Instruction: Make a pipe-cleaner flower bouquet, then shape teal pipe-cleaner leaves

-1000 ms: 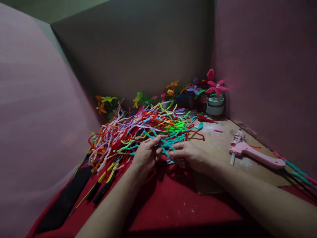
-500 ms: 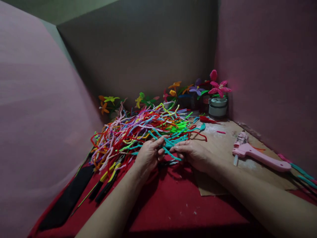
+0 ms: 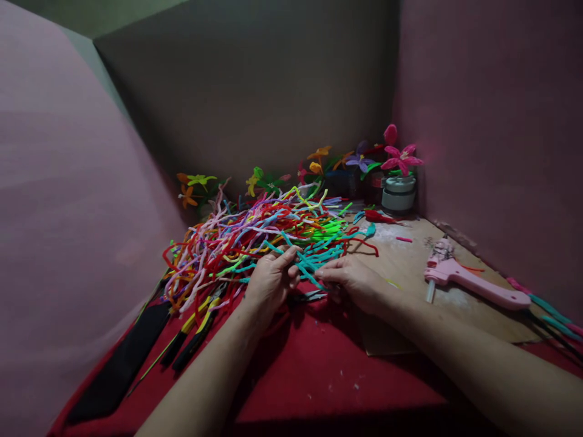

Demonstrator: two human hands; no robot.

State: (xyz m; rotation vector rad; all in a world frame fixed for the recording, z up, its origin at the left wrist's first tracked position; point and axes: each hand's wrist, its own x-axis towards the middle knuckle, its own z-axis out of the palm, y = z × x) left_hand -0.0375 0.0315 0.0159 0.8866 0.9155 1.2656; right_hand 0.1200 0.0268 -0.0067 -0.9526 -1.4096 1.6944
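Observation:
My left hand (image 3: pixel 273 278) is closed, thumb and fingers pinching a turquoise pipe cleaner (image 3: pixel 310 278). Its strand slants down to the right, across the gap between my hands. My right hand (image 3: pixel 350 276) is closed too, thumb and index finger pinched at that strand's lower part. Some of its fingers are hidden beneath. Right behind both hands spreads a tangled pile of pipe cleaners (image 3: pixel 255 230) in many colours, with turquoise ones nearest. Below the held strand, metal blades (image 3: pixel 310 296) that look like scissors lie partly hidden.
Yellow-and-black pliers (image 3: pixel 197 325) and a flat black strip (image 3: pixel 121 364) lie left on the red cloth (image 3: pixel 337 376). At right, a pink glue gun (image 3: pixel 478 286) rests on a brown board (image 3: pixel 410 261). A lidded jar (image 3: pixel 398 195) and pipe-cleaner flowers (image 3: pixel 359 161) stand behind, near the walls.
The view has shifted slightly. My hands stay close together with the turquoise strand between them, and its lower end sits a little nearer my right fingers.

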